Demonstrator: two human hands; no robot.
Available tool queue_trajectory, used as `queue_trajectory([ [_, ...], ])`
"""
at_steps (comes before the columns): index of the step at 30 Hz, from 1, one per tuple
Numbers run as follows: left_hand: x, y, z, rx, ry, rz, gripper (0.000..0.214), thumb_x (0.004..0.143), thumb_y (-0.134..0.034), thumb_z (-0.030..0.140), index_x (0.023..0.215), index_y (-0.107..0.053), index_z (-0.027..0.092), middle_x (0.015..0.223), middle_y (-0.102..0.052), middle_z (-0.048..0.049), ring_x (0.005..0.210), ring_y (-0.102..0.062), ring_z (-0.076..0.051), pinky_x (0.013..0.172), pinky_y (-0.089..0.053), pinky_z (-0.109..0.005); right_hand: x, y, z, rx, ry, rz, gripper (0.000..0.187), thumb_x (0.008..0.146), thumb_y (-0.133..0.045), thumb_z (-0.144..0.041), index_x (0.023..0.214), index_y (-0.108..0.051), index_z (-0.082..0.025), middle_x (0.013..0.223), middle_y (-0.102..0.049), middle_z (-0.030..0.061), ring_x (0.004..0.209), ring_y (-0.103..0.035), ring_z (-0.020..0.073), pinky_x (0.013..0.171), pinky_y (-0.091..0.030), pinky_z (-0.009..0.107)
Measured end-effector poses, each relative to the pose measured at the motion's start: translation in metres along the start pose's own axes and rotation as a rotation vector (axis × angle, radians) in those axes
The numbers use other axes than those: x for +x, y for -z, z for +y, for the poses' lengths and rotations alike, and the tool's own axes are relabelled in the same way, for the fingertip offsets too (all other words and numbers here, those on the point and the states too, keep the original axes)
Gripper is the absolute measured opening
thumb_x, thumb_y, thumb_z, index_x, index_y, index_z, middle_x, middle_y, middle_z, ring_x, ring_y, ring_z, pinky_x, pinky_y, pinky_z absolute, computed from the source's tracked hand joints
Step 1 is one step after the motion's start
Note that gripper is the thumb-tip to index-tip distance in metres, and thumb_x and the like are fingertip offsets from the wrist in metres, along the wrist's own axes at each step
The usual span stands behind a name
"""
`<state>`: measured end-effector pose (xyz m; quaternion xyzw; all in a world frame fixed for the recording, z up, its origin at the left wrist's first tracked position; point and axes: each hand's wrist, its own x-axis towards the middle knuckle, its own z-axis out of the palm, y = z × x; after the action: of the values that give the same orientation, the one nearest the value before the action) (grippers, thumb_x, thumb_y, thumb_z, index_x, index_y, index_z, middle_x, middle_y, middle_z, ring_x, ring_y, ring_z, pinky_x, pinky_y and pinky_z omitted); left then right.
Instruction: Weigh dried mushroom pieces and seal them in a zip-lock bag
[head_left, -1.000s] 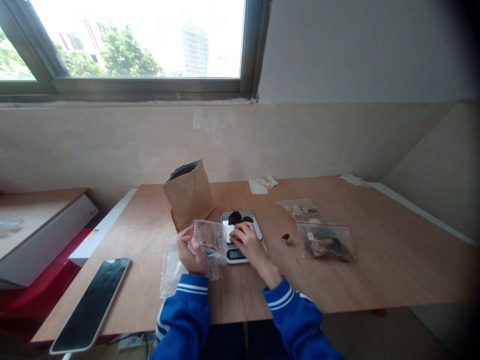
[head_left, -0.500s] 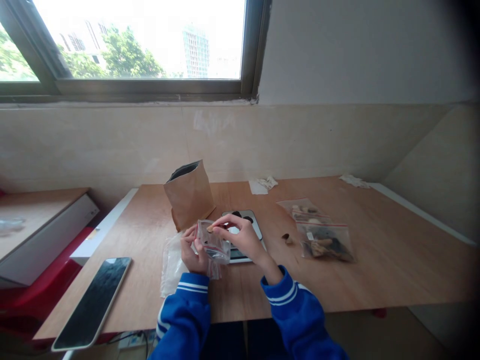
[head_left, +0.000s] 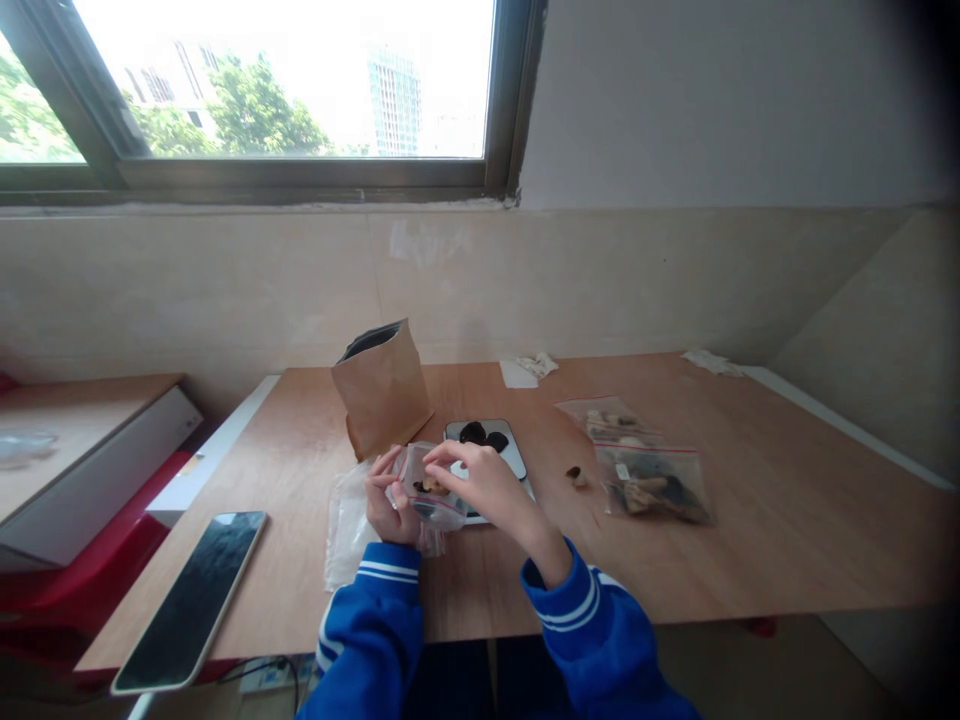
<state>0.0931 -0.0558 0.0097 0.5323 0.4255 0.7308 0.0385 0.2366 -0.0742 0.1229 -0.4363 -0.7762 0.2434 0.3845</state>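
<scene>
nearest to the camera, two blue sleeves with white stripes come up from the lower edge, and a smartphone (head_left: pixel 191 600) lies with a dark screen on the wooden table (head_left: pixel 750 540), at the left. the left hand (head_left: pixel 386 500) is closed around the left side of a small clear zip bag (head_left: pixel 435 505) and holds it up from the table, thumb in front and fingers behind. the bag stands between both hands, its long axis about upright and its red-edged mouth turned toward the right hand (head_left: pixel 487 485). this hand bends over the mouth with the fingertips drawn close together. a small brown piece (head_left: pixel 431 487) shows inside the bag just below them; if the fingers grip it or only the edge, i cannot tell. some flat empty clear bags (head_left: pixel 345 525) lie under the left wrist.

just behind the right hand is a kitchen scale (head_left: pixel 510 455) with dark dried pieces (head_left: pixel 484 436) on it; the right hand is the nearer one to it. further left stands an open brown paper bag (head_left: pixel 382 390). well to the right lie two filled zip bags (head_left: pixel 652 485), and near the wall a crumpled tissue (head_left: pixel 529 367).
</scene>
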Motion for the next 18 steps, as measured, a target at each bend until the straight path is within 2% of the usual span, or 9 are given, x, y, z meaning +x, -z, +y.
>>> queue_trajectory([
  [3, 0.0, 0.0, -0.001, 0.005, 0.023, 0.005, 0.015, 0.089, -0.039, 0.033, 0.081, -0.042, 0.02, 0.111, -0.063, -0.0144, 0.107, -0.06, -0.026, 0.088, -0.047, -0.051, 0.002, 0.002, 0.01, -0.023, 0.026, 0.127, 0.02, 0.09, -0.048, -0.031, 0.091, -0.067, -0.024, 0.087, -0.069, 0.0025, 0.085, -0.062, 0.0177, 0.078, -0.048, 0.03],
  [5, 0.0, 0.0, -0.001, -0.007, 0.035, 0.01, 0.017, 0.089, -0.038, 0.034, 0.081, -0.042, 0.02, 0.112, -0.062, -0.0148, 0.107, -0.06, -0.026, 0.088, -0.048, -0.051, 0.005, 0.003, 0.029, -0.059, 0.033, 0.24, 0.022, 0.091, -0.044, -0.028, 0.095, -0.065, -0.023, 0.096, -0.067, 0.0049, 0.094, -0.059, 0.0189, 0.086, -0.046, 0.034],
  [7, 0.0, -0.001, -0.001, -0.028, 0.046, 0.015, 0.017, 0.09, -0.038, 0.034, 0.082, -0.042, 0.019, 0.113, -0.062, -0.0145, 0.106, -0.061, -0.026, 0.088, -0.048, -0.05, 0.006, 0.001, 0.054, -0.154, 0.014, 0.299, 0.024, 0.091, -0.044, -0.026, 0.105, -0.063, -0.022, 0.109, -0.063, 0.0082, 0.107, -0.055, 0.022, 0.094, -0.043, 0.039],
  [8, 0.0, -0.001, -0.001, -0.037, 0.055, 0.017, 0.018, 0.09, -0.038, 0.035, 0.082, -0.042, 0.02, 0.113, -0.062, -0.0142, 0.106, -0.061, -0.026, 0.087, -0.048, -0.049, 0.006, -0.001, 0.068, -0.219, -0.006, 0.297, 0.026, 0.089, -0.047, -0.027, 0.111, -0.061, -0.022, 0.117, -0.06, 0.01, 0.114, -0.051, 0.0242, 0.097, -0.04, 0.043],
  [10, 0.001, -0.002, 0.001, -0.06, 0.073, 0.022, 0.017, 0.09, -0.039, 0.035, 0.082, -0.042, 0.02, 0.112, -0.062, -0.0137, 0.106, -0.061, -0.026, 0.087, -0.049, -0.048, 0.005, -0.006, 0.094, -0.34, -0.034, 0.211, 0.038, 0.087, -0.053, -0.032, 0.123, -0.054, -0.022, 0.132, -0.05, 0.0124, 0.125, -0.041, 0.0287, 0.099, -0.037, 0.048],
  [12, 0.002, -0.003, 0.003, -0.1, 0.083, 0.028, 0.017, 0.089, -0.039, 0.034, 0.081, -0.042, 0.02, 0.112, -0.062, -0.0132, 0.105, -0.061, -0.025, 0.086, -0.049, -0.048, 0.005, -0.011, 0.113, -0.427, -0.043, 0.136, 0.045, 0.086, -0.055, -0.035, 0.129, -0.05, -0.021, 0.137, -0.045, 0.0145, 0.128, -0.037, 0.0308, 0.099, -0.036, 0.05],
  [15, 0.004, -0.004, 0.007, -0.11, 0.131, 0.051, 0.017, 0.089, -0.04, 0.034, 0.081, -0.044, 0.02, 0.109, -0.063, -0.0122, 0.101, -0.062, -0.025, 0.082, -0.05, -0.047, 0.008, -0.017, 0.125, -0.488, -0.016, 0.08, 0.042, 0.086, -0.055, -0.032, 0.126, -0.052, -0.02, 0.13, -0.051, 0.0152, 0.12, -0.043, 0.0296, 0.097, -0.038, 0.047],
  [18, 0.008, -0.005, 0.01, -0.016, 0.267, 0.107, 0.019, 0.089, -0.038, 0.034, 0.081, -0.048, 0.019, 0.105, -0.064, -0.0118, 0.097, -0.062, -0.024, 0.082, -0.048, -0.044, 0.012, -0.018, 0.127, -0.499, 0.007, 0.057, 0.033, 0.087, -0.055, -0.03, 0.119, -0.057, -0.022, 0.115, -0.06, 0.0119, 0.108, -0.05, 0.0272, 0.091, -0.041, 0.043],
])
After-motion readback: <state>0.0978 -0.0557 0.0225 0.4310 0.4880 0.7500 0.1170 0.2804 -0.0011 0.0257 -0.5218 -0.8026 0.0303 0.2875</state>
